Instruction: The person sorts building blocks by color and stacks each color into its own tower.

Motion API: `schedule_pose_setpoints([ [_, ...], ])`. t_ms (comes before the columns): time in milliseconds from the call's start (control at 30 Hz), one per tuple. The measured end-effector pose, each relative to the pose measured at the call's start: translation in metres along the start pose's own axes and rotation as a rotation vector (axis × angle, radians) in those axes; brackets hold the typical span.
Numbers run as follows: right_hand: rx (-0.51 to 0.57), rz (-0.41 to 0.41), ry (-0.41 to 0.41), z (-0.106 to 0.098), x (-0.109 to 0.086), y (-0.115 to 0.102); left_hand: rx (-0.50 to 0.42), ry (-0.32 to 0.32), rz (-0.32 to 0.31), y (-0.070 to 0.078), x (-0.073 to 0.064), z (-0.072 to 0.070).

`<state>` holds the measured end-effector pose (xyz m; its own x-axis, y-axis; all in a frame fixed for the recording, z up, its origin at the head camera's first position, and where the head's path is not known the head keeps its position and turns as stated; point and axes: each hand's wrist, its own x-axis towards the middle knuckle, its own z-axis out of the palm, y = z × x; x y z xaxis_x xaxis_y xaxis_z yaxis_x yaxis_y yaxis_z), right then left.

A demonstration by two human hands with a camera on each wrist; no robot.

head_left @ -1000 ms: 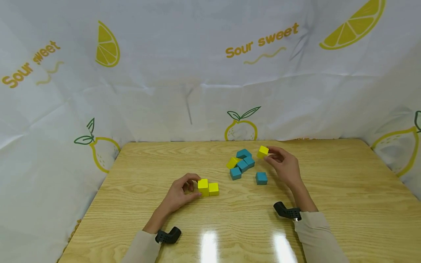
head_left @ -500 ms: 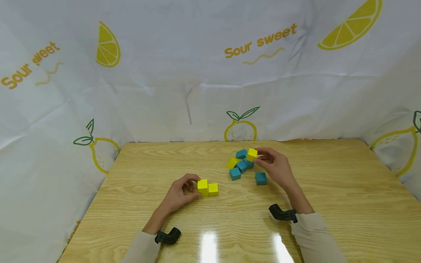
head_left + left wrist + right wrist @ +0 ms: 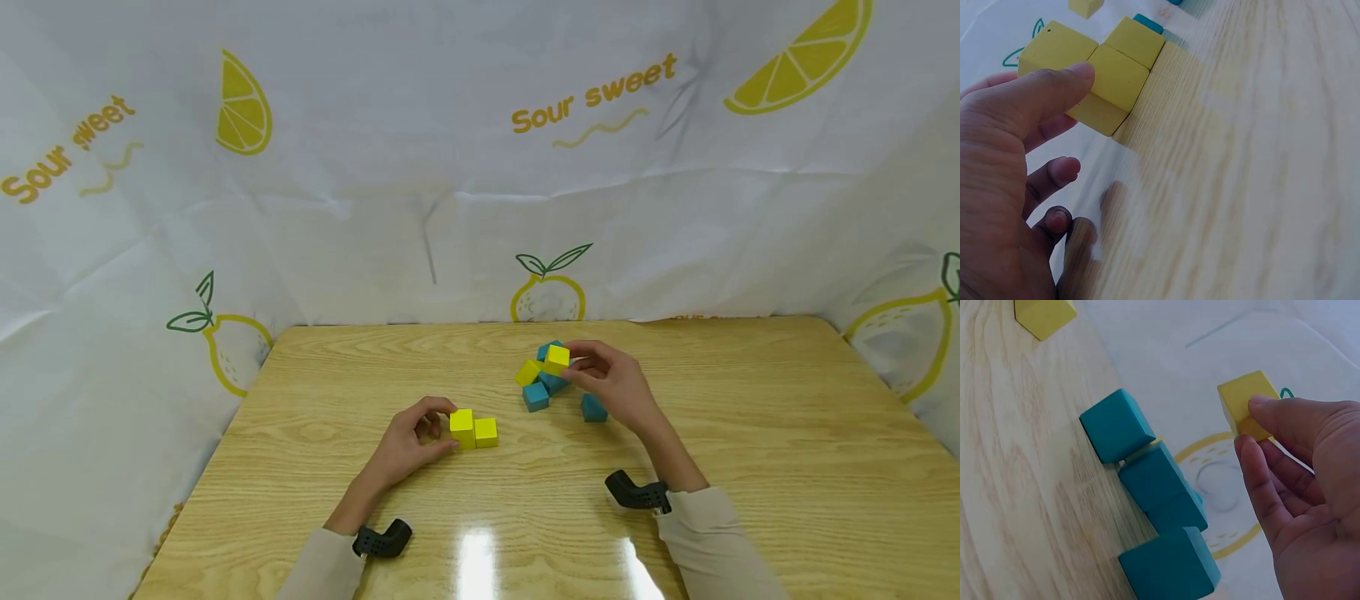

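My left hand (image 3: 408, 440) pinches a small stack of yellow cubes (image 3: 462, 429) between thumb and fingers. Seams between its cubes show in the left wrist view, where the thumb (image 3: 1063, 87) lies across the stack. Another yellow cube (image 3: 486, 432) sits against the stack's right side on the table. Raised above a cluster of blue blocks, a single yellow cube (image 3: 1249, 403) is pinched between the thumb and fingertips of my right hand (image 3: 615, 385). From the head view it partly hides the cluster, which includes a blue block (image 3: 536, 397) and a yellow block (image 3: 528, 372).
A lone blue cube (image 3: 594, 408) stands right of the cluster, partly behind my right wrist. The wooden table (image 3: 337, 358) ends at a white cloth (image 3: 360, 250) printed with lemons, which hangs along the back and sides.
My right hand has carried the yellow cube leftward, from beside the blue cluster to above it. The left hand and its stack have stayed in place.
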<state>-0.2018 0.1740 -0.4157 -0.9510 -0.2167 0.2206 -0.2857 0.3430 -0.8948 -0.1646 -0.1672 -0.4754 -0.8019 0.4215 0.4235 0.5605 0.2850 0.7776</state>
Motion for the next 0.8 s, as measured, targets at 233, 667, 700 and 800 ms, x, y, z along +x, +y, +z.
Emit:
schedule_pose_setpoints([
  [233,0.016,-0.01,-0.053,0.009,-0.002,-0.008,0.01,-0.003,0.006,-0.003,0.0,0.0],
  [667,0.053,-0.052,-0.148,0.029,-0.002,-0.007,0.001,-0.001,0.005,-0.001,0.0,0.0],
  [700,0.05,-0.056,-0.16,0.031,-0.002,-0.007,0.001,-0.001,0.002,-0.001,0.0,0.0],
  [800,0.04,-0.058,-0.191,0.035,-0.002,-0.008,0.003,-0.002,0.002,0.0,0.0,0.0],
])
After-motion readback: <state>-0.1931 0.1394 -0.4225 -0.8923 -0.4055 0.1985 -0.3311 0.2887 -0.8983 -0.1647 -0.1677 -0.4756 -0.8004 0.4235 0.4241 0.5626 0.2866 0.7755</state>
